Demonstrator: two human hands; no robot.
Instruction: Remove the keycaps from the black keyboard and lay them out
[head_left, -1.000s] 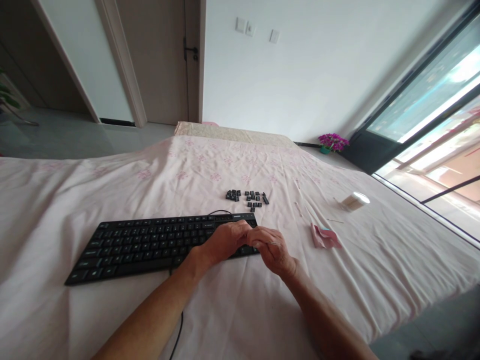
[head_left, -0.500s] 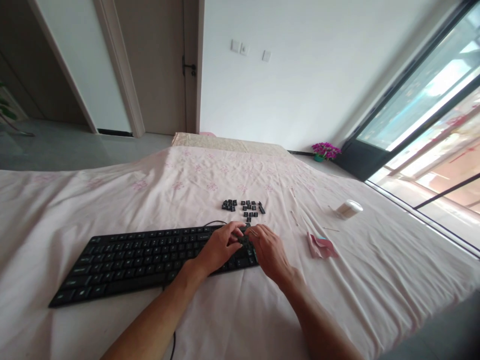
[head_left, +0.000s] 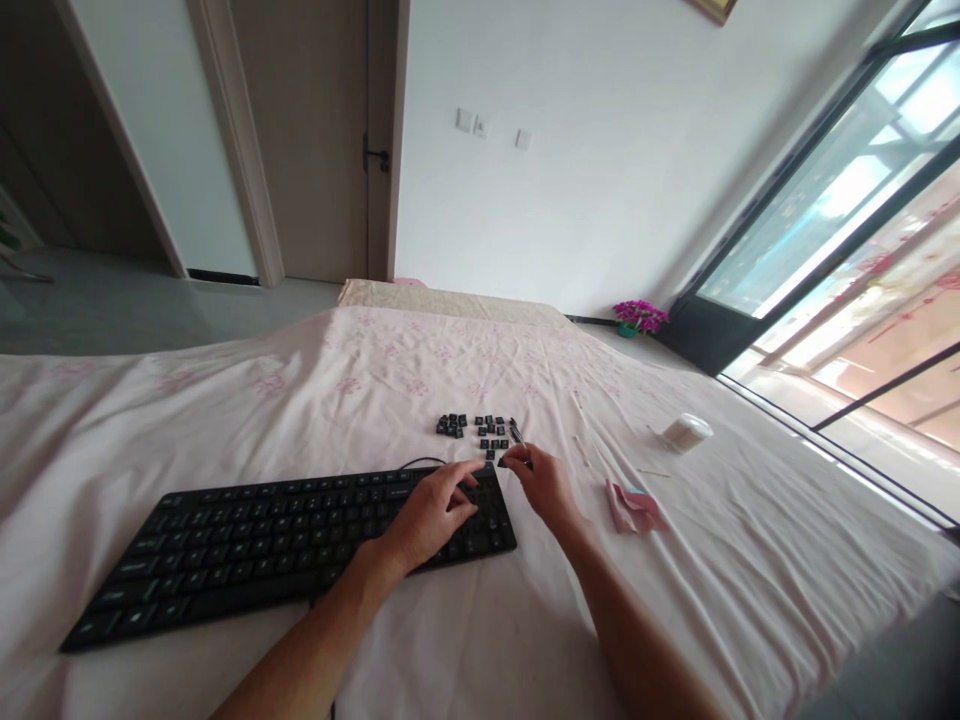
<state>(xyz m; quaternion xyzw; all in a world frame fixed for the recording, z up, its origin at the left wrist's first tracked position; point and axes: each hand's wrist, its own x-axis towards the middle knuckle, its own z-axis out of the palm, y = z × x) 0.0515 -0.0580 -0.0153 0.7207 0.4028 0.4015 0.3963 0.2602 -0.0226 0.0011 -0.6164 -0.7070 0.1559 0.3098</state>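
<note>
A black keyboard (head_left: 300, 545) lies slightly slanted across the cloth. Over its right end rests my left hand (head_left: 435, 508), palm down, fingers bent but apart, with nothing held in it. My right hand (head_left: 544, 480) is just beyond the keyboard's upper right corner, closed in a pinch. At its fingertips sits a small black keycap (head_left: 502, 462), and a slim metal tool (head_left: 517, 432), perhaps tweezers, sticks out forward from the same grip. Loose black keycaps (head_left: 491, 430) lie in groups just ahead of my hands, several more keycaps (head_left: 451, 425) to their left.
Pinkish patterned cloth (head_left: 405, 360) covers the surface. On the right are a crumpled pink cloth piece (head_left: 634, 508), a white round container (head_left: 688, 432) and several thin cotton swabs. A black cable (head_left: 420, 460) loops behind the keyboard.
My right hand has moved off the keyboard's right end, forward and right, toward the loose keycaps. My left hand stays over the keyboard. The view has tipped slightly upward.
</note>
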